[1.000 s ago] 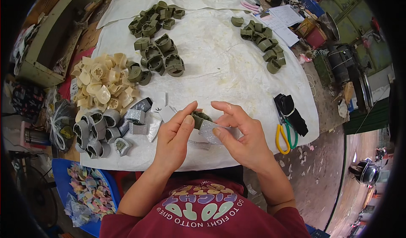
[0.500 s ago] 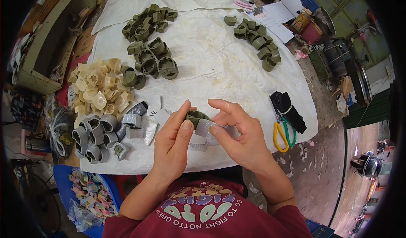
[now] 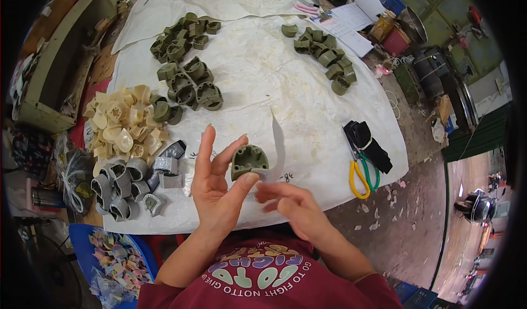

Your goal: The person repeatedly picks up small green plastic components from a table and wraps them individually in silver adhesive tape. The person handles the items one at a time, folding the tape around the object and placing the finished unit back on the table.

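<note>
My left hand [image 3: 214,182] pinches a hollow olive-green moulded part [image 3: 250,160] between thumb and fingers, its open side with small round posts showing. A thin grey-silver strip [image 3: 278,144] rises from the part's right side and curves at its free end. Just below and right of the part is my right hand [image 3: 296,207], slightly smeared, its fingers apart and holding nothing that I can see. Several parts wrapped in silver sheet [image 3: 123,180] lie left of my left hand, with a dark folded piece [image 3: 174,149] beside them.
Cream-coloured parts [image 3: 123,125] are heaped at the left. Green parts stand in clusters at the left [image 3: 189,84] and right [image 3: 326,56] of the white-covered table [image 3: 252,78]. Scissors [image 3: 359,182] and a black cloth bundle [image 3: 370,147] lie right. A blue tub [image 3: 77,248] holds scraps.
The green part has turned in my left hand so its hollow shows. My right hand has let go of the silver strip and moved down, and the strip now stands up free.
</note>
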Action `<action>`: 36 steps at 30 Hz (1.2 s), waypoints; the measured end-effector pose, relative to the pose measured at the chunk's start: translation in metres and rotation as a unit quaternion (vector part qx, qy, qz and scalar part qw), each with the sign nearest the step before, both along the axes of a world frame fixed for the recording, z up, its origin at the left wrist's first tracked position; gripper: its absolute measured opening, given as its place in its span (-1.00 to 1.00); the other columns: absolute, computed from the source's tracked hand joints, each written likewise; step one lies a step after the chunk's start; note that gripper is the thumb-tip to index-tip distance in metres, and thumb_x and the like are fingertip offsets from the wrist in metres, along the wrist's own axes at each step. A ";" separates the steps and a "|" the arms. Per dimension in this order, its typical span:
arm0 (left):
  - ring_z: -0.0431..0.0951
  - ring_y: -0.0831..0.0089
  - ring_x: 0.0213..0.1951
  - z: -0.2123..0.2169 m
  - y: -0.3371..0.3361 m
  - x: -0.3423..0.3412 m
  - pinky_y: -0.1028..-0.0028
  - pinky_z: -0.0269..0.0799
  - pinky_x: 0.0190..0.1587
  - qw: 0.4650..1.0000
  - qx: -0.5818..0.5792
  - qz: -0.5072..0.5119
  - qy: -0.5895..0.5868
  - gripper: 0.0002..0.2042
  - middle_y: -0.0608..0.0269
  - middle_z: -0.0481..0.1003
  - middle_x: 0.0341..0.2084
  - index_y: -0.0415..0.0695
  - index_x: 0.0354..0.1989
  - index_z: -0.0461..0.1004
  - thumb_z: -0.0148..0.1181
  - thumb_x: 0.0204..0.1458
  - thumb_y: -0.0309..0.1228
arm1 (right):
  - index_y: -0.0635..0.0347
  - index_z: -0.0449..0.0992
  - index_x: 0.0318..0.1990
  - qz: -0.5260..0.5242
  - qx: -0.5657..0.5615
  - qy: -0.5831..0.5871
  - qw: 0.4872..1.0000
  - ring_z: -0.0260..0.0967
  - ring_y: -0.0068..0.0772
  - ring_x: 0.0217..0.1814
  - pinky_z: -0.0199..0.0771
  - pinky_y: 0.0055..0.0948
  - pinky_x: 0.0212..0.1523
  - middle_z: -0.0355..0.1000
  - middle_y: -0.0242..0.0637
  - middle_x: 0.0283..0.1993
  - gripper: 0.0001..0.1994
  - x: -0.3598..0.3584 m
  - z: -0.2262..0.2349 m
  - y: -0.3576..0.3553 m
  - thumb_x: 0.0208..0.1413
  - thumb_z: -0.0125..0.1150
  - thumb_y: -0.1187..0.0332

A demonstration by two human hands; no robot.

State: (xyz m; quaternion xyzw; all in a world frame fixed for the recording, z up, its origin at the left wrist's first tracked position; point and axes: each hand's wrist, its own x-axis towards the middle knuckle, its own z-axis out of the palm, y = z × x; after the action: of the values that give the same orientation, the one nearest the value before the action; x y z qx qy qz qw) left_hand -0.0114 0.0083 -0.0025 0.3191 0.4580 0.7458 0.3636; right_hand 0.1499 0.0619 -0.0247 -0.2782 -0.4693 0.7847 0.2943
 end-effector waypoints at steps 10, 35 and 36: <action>0.15 0.17 0.32 -0.003 -0.009 0.015 0.22 -0.02 0.33 0.992 -0.025 -0.045 0.112 -0.15 -0.05 0.44 0.05 -0.20 0.37 -0.06 0.33 -0.09 -0.57 | 0.19 0.54 -0.14 -0.042 -0.152 0.205 0.966 0.37 -0.50 -0.01 0.32 -0.43 0.06 0.45 -0.36 -0.07 -0.84 -0.014 -0.014 0.022 0.15 0.20 0.39; 0.04 0.00 0.32 -0.012 -0.008 -0.006 0.10 -0.03 0.29 0.952 -0.068 -0.074 0.289 -0.49 0.03 0.22 0.13 -0.07 -0.07 0.46 0.41 -0.32 -0.37 | 0.33 0.46 -0.01 -0.099 -0.099 0.069 0.988 0.50 -0.37 -0.12 0.50 -0.39 -0.08 0.49 -0.25 -0.09 -0.68 -0.010 0.008 0.032 0.07 0.25 0.45; 0.04 -0.02 0.33 -0.012 -0.007 -0.008 0.09 -0.01 0.28 0.948 -0.057 -0.087 0.301 -0.49 0.00 0.21 0.14 -0.06 -0.07 0.46 0.41 -0.32 -0.41 | 0.33 0.47 -0.03 -0.080 -0.115 0.072 0.987 0.50 -0.39 -0.14 0.50 -0.40 -0.09 0.49 -0.25 -0.09 -0.69 -0.007 0.006 0.034 0.07 0.25 0.44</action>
State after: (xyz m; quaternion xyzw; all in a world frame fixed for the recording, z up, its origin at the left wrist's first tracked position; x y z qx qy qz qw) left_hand -0.0191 0.0015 -0.0140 0.5458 0.5584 0.5533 0.2900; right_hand 0.1430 0.0956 -0.0183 -0.2895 -0.3295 0.8256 0.3550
